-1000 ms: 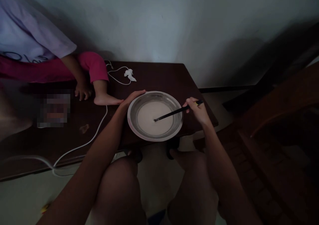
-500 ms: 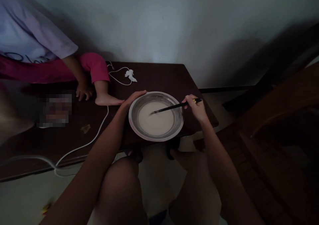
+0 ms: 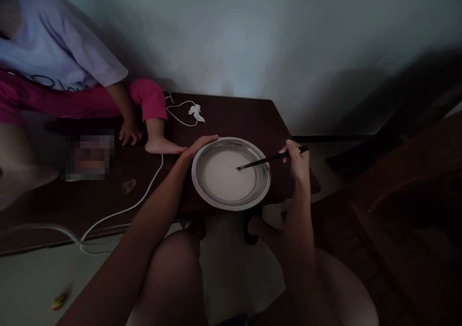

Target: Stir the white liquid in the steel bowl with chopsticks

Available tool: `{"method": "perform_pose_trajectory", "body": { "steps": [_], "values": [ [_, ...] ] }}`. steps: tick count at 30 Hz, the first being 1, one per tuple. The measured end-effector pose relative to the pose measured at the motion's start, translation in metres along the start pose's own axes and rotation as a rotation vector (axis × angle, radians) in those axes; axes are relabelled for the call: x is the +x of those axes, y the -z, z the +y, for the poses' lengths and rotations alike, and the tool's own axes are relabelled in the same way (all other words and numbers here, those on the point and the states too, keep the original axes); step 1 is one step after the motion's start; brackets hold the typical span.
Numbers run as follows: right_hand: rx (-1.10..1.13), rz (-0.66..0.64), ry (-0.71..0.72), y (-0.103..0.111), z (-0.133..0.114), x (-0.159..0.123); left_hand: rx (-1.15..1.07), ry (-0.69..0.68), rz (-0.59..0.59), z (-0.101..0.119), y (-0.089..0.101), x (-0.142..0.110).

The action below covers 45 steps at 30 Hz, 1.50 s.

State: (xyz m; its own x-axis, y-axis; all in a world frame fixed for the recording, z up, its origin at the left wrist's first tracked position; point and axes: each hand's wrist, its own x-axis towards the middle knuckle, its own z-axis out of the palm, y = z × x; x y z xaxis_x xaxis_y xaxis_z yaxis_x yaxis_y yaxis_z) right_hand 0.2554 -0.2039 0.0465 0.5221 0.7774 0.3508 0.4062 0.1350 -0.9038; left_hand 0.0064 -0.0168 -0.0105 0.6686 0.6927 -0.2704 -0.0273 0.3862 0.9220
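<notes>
A round metal basin (image 3: 231,205) stands near the front edge of the dark wooden bench, holding a pale, milky liquid (image 3: 225,181). My left hand (image 3: 202,146) grips its far left rim, fingers lying along the outside. In my right hand (image 3: 298,160), held above the basin's right side, are black chopsticks (image 3: 265,161) with yellow marks near the upper end. They slant down to the left across the rim, and their tips meet the liquid near the middle. I cannot tell clearly whether there are one or two sticks.
A person in pink trousers (image 3: 153,95) sits on the bench (image 3: 249,119) at left, a foot close to my left hand. A white cable (image 3: 144,193) crosses the bench; a crumpled white tissue (image 3: 196,112) lies behind. At right stands dark wooden furniture (image 3: 397,172).
My right hand has moved to the right, and the chopsticks' tips have shifted right through the liquid. My left hand stays on the basin's rim. The whole view has shifted slightly.
</notes>
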Motion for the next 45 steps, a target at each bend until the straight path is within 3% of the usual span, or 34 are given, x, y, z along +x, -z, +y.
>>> {"method": "perform_pose_trajectory", "body": {
  "steps": [2,4,8,11,17,19,21,23,26,28,32,35,38,40,43,45],
  "values": [
    [0.007,-0.058,-0.007,0.002,0.003,-0.003,-0.012,0.003,0.004,0.001,-0.001,-0.001],
    [0.016,-0.215,-0.003,-0.005,0.001,0.001,-0.007,0.011,0.010,0.002,-0.002,-0.002],
    [-0.021,-0.359,0.047,-0.023,-0.018,0.032,0.002,0.044,0.009,0.004,-0.002,-0.003],
    [-0.065,-0.420,0.067,-0.020,-0.036,0.053,0.006,0.038,0.007,0.004,-0.002,-0.004],
    [-0.015,-0.577,-0.031,-0.021,-0.039,0.038,-0.009,0.010,-0.037,0.003,-0.002,-0.004],
    [0.032,-0.567,-0.038,-0.027,-0.033,0.031,-0.012,0.017,-0.036,0.003,-0.002,-0.004],
    [0.014,-0.450,-0.007,-0.024,-0.027,0.028,-0.017,0.026,-0.020,0.002,-0.002,-0.003],
    [-0.048,-0.282,0.036,-0.012,-0.023,0.024,-0.028,0.041,-0.003,0.002,-0.002,-0.002],
    [-0.099,-0.178,0.007,0.012,-0.023,0.008,-0.038,0.052,-0.001,0.001,-0.003,-0.002],
    [-0.100,-0.203,-0.026,0.018,-0.025,-0.008,-0.031,0.049,0.005,0.002,-0.003,-0.002],
    [-0.031,-0.282,-0.037,0.001,-0.023,-0.032,-0.023,0.066,0.050,0.004,-0.005,-0.003],
    [-0.041,-0.120,-0.023,-0.003,-0.018,-0.033,-0.011,0.057,0.052,0.004,-0.005,-0.003],
    [-0.061,0.060,-0.032,0.006,-0.016,-0.034,0.004,0.047,0.053,0.004,-0.004,-0.002],
    [-0.054,0.046,-0.054,0.007,-0.017,-0.040,0.019,0.047,0.056,0.004,-0.003,-0.001],
    [-0.017,-0.140,-0.076,-0.003,-0.019,-0.046,0.030,0.048,0.051,0.004,-0.003,-0.002],
    [-0.036,-0.157,-0.068,-0.009,-0.019,-0.044,0.026,0.054,0.057,0.005,-0.004,-0.003]
  ]
}}
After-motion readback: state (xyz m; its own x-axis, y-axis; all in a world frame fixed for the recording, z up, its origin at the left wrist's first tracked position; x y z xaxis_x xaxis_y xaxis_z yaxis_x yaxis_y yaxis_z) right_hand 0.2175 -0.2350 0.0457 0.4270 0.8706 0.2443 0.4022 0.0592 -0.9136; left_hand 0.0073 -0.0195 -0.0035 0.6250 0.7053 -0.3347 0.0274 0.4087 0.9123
